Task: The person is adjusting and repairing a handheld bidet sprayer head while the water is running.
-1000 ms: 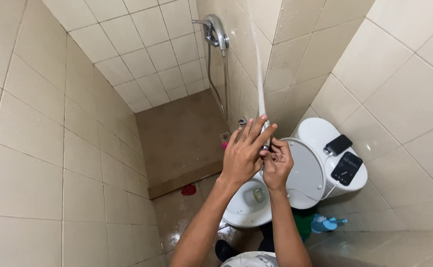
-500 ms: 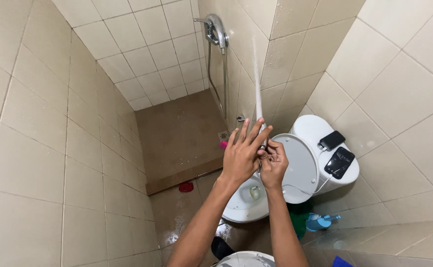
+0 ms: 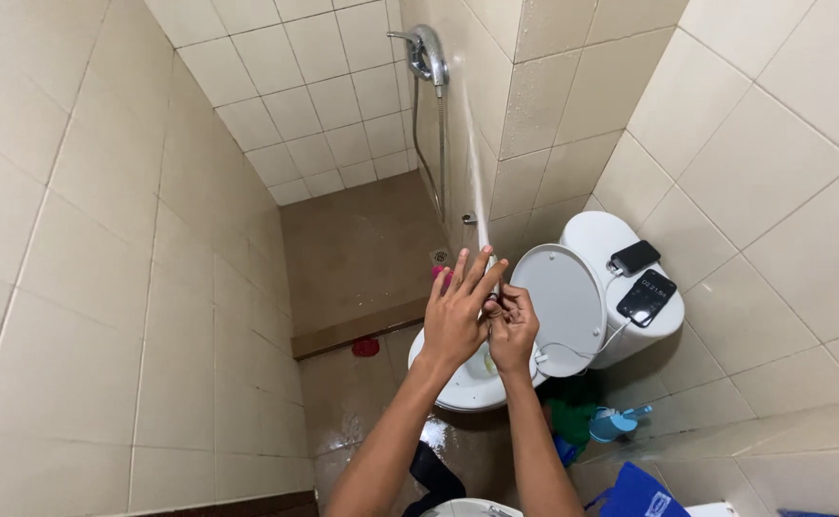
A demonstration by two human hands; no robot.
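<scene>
Reaching forward, both forearms raised over open toilet bowl [image 3: 458, 388]. Left hand [image 3: 458, 311] spread, fingers apart, palm turned toward right hand [image 3: 513, 330]. Right hand curled, fingertips pinched on small object, touching left palm. Object mostly hidden between hands, kind unclear. Thin water stream [image 3: 477, 172] falls onto hands. Two phones [image 3: 644, 282] rest on cistern.

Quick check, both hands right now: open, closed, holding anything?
Left hand: open, fingers spread, raised beside the right hand; nothing visibly gripped.
Right hand: fingers curled closed, pinching something small; too small to identify.
</scene>
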